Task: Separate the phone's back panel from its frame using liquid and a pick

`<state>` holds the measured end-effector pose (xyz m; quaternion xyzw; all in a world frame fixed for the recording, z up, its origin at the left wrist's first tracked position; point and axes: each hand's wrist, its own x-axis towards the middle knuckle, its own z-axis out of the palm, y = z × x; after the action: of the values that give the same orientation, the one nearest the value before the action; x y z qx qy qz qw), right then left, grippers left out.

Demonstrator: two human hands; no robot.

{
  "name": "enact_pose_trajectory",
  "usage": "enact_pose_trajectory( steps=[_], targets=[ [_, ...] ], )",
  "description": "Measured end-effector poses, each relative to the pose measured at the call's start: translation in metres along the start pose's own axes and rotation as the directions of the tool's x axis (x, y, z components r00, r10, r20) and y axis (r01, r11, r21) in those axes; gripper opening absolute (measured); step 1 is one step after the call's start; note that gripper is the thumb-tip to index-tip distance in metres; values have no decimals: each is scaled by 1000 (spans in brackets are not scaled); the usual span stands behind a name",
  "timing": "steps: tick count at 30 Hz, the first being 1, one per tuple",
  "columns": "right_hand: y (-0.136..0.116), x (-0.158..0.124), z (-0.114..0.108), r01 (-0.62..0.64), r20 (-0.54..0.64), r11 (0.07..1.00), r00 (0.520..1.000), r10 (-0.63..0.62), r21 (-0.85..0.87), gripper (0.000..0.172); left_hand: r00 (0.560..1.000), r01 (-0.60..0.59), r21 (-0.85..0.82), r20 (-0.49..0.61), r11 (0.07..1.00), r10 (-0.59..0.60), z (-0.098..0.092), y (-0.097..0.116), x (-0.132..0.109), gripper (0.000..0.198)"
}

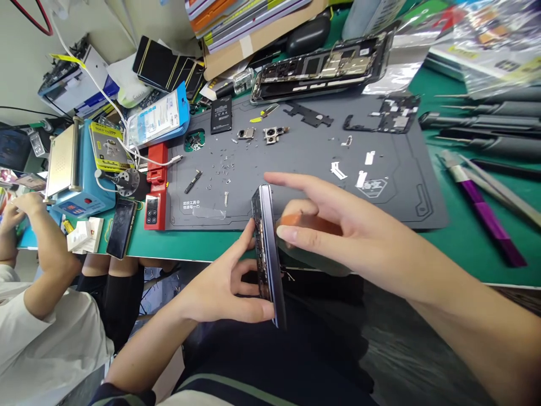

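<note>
My left hand [217, 290] grips an opened phone [273, 254] from its lower left, holding it nearly edge-on above my lap, near the table's front edge. The phone's dark frame side faces me, and bare inner parts show along its left. My right hand [338, 223] is beside the phone's right face, index finger stretched out above it. Between the right thumb and curled fingers sits a flat orange piece [327, 224], mostly covered, its kind not clear. The thumb tip is close to the phone; whether it touches I cannot tell.
A grey work mat [270, 208] carries small screws, a battery [222, 115], a camera module [274, 134] and brackets. Behind lies another opened phone [321, 67]. Screwdrivers [486, 121] and tweezers [502, 189] lie right. A co-worker's arm [48, 248] is at left.
</note>
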<state>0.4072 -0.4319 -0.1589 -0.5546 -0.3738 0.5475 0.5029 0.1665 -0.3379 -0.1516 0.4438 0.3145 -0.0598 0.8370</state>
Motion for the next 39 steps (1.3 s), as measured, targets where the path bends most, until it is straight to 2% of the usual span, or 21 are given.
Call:
enact_pose_trajectory(
  steps=[5,10,17,24,27,34,39],
  targets=[
    [-10,16,-10,-12,49,998,999,15,-60,91,999,31,20,-7,999,-31,2,6,0,148],
    [-12,21,-11,-29,19,996,999,31,-83,90,1000,23,37,-11,999,-23,3,6,1,147],
    [-15,16,-7,-28,-47,980,999,19,-199,73,999,15,48,-33,999,-14,6,5,-1,148],
    [-8,5,5,-47,-94,998,995,43,-37,68,999,25,11,-41,1000,-25,7,4,0,148],
    [-4,4,5,-22,-67,999,997,24,27,67,999,15,-2,-39,1000,-15,6,2,0,149],
    [8,-8,9,-45,-34,994,998,49,102,74,999,6,-35,-44,999,-7,4,-2,-1,149],
    [14,-14,15,-32,-66,987,997,43,160,72,1000,-4,-45,-25,999,3,4,-3,0,150]
  ],
)
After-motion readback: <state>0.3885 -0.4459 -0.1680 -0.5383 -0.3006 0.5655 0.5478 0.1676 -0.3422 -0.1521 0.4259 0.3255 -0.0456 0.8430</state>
